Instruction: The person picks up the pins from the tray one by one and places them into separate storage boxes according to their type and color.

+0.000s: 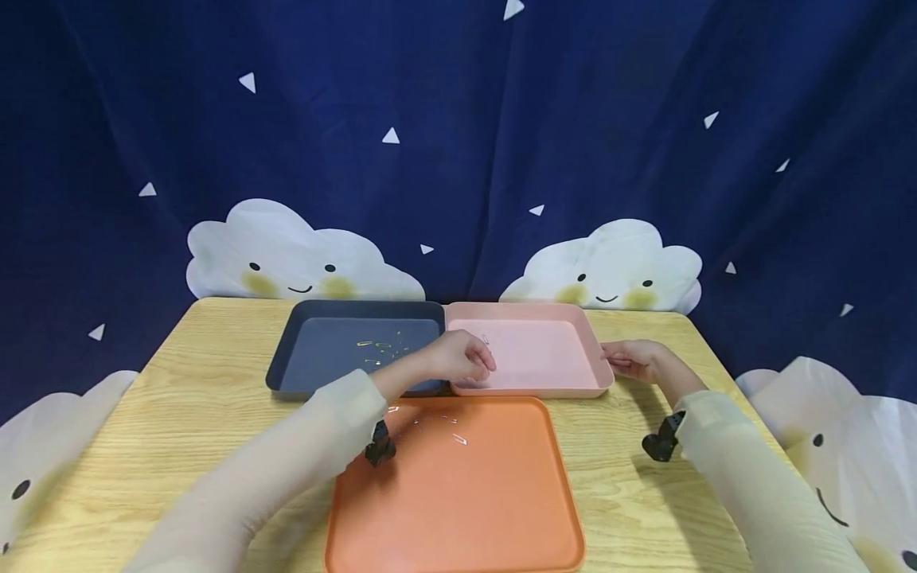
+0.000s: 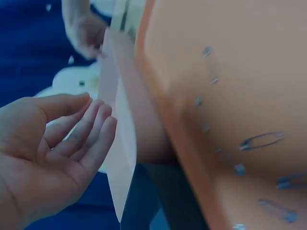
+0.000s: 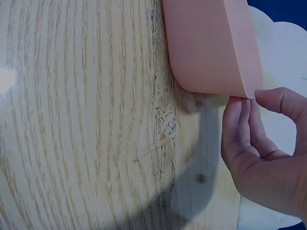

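My left hand hovers over the left part of the pink tray, near one small safety pin lying in it. In the left wrist view that hand shows an empty palm with relaxed, slightly bent fingers beside the pink tray's wall. My right hand is at the pink tray's right rim. In the right wrist view its thumb and fingertips pinch the corner of the pink tray.
A dark blue tray with several safety pins sits left of the pink one. An orange tray in front holds a few pins, also visible close up. Wooden table; blue cloud curtain behind.
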The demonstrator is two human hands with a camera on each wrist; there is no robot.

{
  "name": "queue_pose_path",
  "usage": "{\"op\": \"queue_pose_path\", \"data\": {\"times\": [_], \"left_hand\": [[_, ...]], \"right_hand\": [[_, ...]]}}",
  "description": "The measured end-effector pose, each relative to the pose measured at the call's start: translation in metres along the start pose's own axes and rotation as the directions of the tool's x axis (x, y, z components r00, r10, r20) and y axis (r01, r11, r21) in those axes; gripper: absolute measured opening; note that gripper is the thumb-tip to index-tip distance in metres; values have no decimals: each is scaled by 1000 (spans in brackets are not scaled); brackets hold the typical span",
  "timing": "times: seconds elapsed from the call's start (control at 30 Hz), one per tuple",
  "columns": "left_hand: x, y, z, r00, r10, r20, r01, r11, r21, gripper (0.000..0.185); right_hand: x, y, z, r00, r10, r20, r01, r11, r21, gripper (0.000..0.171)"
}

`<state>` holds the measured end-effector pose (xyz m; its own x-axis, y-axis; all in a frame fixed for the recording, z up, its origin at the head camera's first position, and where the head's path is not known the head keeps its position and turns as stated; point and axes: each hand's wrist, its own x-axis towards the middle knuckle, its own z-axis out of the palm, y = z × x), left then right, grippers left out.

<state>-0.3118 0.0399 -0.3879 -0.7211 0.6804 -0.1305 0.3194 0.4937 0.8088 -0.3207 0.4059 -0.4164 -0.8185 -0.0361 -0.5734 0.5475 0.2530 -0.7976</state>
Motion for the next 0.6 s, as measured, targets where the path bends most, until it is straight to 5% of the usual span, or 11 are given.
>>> {"op": "queue_pose_path", "data": {"times": [0.13, 0.27, 0.5, 0.6], "left_hand": [[-22, -1, 11, 989, 112, 98, -121, 988, 96, 15], [-35, -7, 24, 975, 156, 161, -192, 951, 243, 11], [-45, -20, 38, 972, 160, 172, -224, 854, 470, 11], [-47, -23, 42, 974, 166, 156, -223, 835, 503, 13]], "right_hand": [[0, -2, 0, 1000, 0, 5, 0, 1000, -4, 67], [-1, -3, -1, 1000, 15, -1, -15, 1000, 14, 69], [-1, 0, -1, 1000, 19, 14, -19, 999, 46, 69], [-1, 1, -1, 1000, 0, 30, -1, 999, 48, 69]]}}
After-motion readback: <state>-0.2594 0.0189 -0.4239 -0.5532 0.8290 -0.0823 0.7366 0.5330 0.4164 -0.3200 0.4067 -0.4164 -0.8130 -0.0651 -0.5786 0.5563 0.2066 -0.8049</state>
